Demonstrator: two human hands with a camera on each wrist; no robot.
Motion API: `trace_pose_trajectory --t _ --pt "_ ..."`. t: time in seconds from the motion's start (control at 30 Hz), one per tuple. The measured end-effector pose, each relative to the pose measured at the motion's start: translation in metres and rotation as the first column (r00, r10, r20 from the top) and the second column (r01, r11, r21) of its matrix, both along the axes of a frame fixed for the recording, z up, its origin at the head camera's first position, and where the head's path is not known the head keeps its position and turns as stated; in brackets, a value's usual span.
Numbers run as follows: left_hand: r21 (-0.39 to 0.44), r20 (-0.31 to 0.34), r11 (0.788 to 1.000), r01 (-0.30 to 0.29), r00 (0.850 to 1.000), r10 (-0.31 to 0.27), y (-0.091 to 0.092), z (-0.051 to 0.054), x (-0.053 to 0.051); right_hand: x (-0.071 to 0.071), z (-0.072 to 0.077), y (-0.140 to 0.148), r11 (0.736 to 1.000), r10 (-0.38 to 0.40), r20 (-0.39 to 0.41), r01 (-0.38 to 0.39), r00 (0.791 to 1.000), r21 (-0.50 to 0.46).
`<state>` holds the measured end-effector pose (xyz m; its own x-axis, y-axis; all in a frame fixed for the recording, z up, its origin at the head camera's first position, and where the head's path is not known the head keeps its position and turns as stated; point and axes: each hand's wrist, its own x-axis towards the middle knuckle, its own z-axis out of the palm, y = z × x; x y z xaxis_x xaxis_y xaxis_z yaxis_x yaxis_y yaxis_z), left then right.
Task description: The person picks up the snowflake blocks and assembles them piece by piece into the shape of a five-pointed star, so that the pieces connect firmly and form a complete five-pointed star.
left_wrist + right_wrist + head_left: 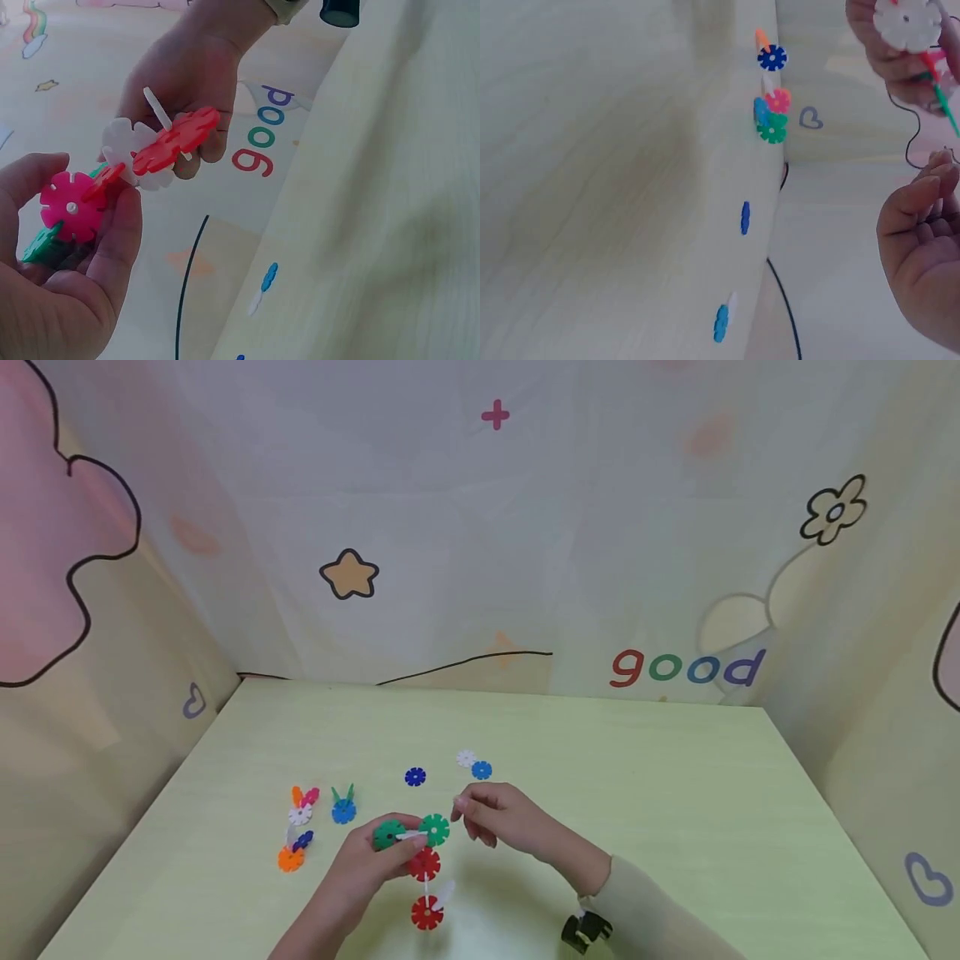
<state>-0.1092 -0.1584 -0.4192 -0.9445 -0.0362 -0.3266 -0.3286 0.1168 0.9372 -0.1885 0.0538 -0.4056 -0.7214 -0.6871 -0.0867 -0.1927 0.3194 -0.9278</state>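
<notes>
My left hand (367, 856) grips a joined build of notched plastic snowflake discs, with green discs (435, 830) on top and red discs (427, 912) hanging below. White discs link parts of it edge-on. In the left wrist view, a pink-red disc (73, 208) sits between the thumb and fingers of the left hand (82, 292). Just right of the build, my right hand (502, 817) hovers with loosely bent fingers. The right wrist view shows the right hand (922, 255) with thumb near fingertips and nothing visible between them, apart from the white disc (907, 26).
On the table (675, 827), small disc builds stand at the left: orange (291, 859), white (300, 814) and blue with green ears (343, 811). Farther back lie a dark blue disc (415, 777), a white disc (466, 758) and a lighter blue disc (482, 770). Printed cloth walls surround the table.
</notes>
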Motion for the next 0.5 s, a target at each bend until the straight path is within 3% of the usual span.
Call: trace_pose_trajectory --t 0.17,0.3,0.4,0.5 --pt "0.015 0.016 1.0 0.009 1.0 -0.009 -0.006 -0.001 0.003 -0.012 -0.007 -0.005 0.998 -0.056 -0.003 0.056 0.998 0.04" --pt "0.056 0.025 0.997 0.047 0.999 -0.048 -0.01 -0.001 0.005 -0.021 -0.019 -0.016 0.993 -0.099 -0.014 0.1 0.995 0.068" --pt "0.081 0.032 0.994 0.077 0.996 -0.08 -0.012 -0.001 0.006 -0.028 -0.03 -0.032 0.988 -0.101 -0.046 0.105 0.994 0.114" --pt "0.096 0.034 0.991 0.091 0.995 -0.094 -0.015 0.001 0.008 -0.031 -0.041 -0.051 0.98 -0.05 -0.096 0.067 0.994 0.189"
